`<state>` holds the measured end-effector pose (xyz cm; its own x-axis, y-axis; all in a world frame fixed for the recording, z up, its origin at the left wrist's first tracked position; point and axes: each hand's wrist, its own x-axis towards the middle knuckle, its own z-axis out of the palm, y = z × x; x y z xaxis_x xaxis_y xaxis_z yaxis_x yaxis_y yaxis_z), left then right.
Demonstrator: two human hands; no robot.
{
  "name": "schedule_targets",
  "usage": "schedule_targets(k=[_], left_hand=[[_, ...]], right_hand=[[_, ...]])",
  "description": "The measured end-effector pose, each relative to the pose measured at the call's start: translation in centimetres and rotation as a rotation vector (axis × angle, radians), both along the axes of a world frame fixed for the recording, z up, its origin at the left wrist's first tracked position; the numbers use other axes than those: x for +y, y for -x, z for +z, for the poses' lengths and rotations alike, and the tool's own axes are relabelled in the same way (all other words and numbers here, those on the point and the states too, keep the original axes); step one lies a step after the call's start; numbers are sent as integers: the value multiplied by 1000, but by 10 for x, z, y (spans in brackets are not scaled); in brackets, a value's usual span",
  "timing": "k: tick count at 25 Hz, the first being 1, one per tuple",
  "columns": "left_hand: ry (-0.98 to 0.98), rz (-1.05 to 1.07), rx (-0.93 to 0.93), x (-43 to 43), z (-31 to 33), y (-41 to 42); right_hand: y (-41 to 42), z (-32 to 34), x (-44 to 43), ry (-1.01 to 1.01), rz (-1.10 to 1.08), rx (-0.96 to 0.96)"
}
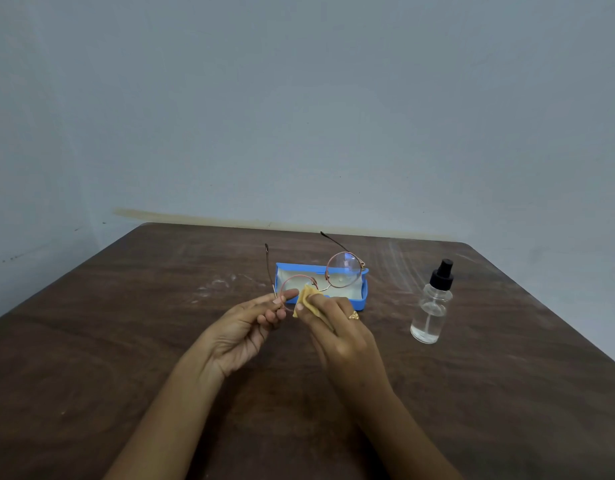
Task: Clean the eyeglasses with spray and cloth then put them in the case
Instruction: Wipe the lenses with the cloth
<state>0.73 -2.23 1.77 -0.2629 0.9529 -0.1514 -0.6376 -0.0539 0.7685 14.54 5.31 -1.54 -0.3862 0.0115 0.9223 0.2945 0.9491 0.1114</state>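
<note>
At frame centre, the left hand [245, 329] pinches the eyeglasses [320, 277] by one rim. The right hand [340, 332] grips a yellow cloth [308, 301] against that lens. Behind them lies the open blue case [359, 301]; the spray bottle [432, 304] stands well apart, right.

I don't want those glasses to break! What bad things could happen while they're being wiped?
1. The left hand pinches the eyeglasses by one rim only. A hard rub from the cloth in the right hand might bend the thin frame or make it slip.
2. The spray bottle stands upright beside that hand, so a sideways swing could knock it over.
</note>
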Motion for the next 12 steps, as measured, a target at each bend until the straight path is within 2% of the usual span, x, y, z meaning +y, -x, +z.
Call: schedule_targets(k=[5, 12], left_hand=[[10, -10, -14, -2, 1, 0], [43, 12, 41, -2, 2, -1]], right_hand=[[-3, -1, 5, 42, -59, 26], [-17, 5, 15, 91, -84, 188]])
